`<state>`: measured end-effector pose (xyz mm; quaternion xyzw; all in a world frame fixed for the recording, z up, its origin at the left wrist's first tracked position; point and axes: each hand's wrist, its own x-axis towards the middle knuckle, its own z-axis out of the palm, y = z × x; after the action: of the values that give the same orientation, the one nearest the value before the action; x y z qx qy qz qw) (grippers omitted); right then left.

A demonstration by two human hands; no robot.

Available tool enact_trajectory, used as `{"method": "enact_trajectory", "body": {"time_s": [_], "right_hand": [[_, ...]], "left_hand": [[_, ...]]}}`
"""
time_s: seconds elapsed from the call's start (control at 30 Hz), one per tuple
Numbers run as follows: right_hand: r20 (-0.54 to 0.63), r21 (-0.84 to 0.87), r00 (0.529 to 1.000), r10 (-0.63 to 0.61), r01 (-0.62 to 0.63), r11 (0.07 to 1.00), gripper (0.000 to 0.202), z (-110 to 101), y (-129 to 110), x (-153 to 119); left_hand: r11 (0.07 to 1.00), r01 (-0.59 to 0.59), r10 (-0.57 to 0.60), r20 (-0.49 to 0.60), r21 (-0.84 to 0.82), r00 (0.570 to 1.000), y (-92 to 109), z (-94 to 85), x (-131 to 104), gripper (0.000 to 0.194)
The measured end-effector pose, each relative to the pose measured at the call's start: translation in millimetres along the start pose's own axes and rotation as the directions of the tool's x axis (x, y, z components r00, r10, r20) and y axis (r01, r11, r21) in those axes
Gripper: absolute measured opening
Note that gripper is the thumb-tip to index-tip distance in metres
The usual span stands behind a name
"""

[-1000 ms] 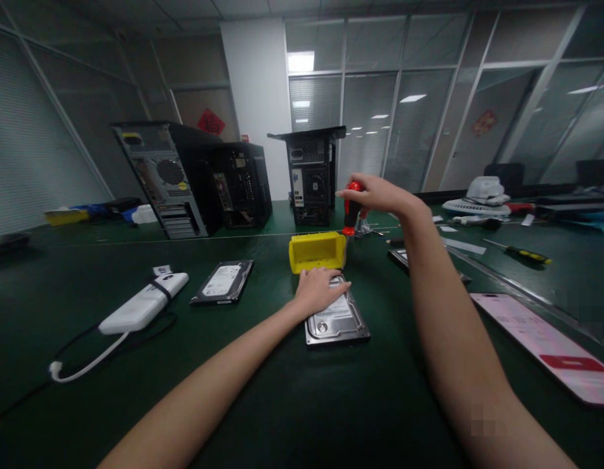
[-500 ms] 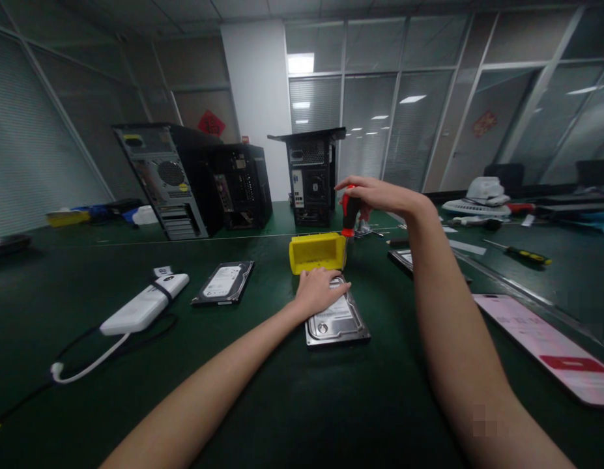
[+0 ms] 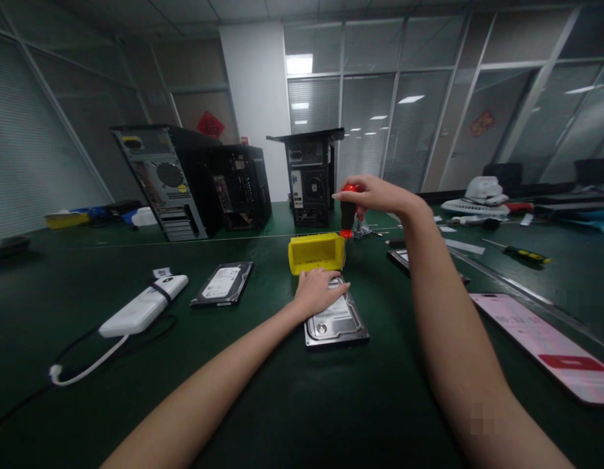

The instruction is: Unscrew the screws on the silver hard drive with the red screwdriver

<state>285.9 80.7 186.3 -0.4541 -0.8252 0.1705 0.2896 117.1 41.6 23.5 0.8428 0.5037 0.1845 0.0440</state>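
Left hand [image 3: 317,291] palm down, fingers spread, right hand [image 3: 363,195] raised, wrist bent.

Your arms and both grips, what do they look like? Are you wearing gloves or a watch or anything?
No gloves: the left grip and right grip are bare human ones, with ordinary fingers. The left arm and right arm are slim and smooth, with no sleeves, watch, bracelet or cables showing. I can't see any rings, but some fingers are hidden.
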Motion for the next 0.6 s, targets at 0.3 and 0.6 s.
{"method": "enact_trajectory", "body": {"time_s": [0.3,0.6], "right_hand": [[-0.005,0.012,0.998,0.063,-0.062,0.998,0.020,1.4,-1.6,2.4],[0.028,0.053,0.999,0.020,-0.021,0.998,0.037,2.1,-0.5,1.3]], "left_hand": [[1.000,0.011,-0.011,-0.010,-0.001,1.000,1.1,0.5,0.0,0.047],[1.000,0.014,-0.014,-0.014,-0.014,1.000,0.1,1.3,0.9,0.050]]}}
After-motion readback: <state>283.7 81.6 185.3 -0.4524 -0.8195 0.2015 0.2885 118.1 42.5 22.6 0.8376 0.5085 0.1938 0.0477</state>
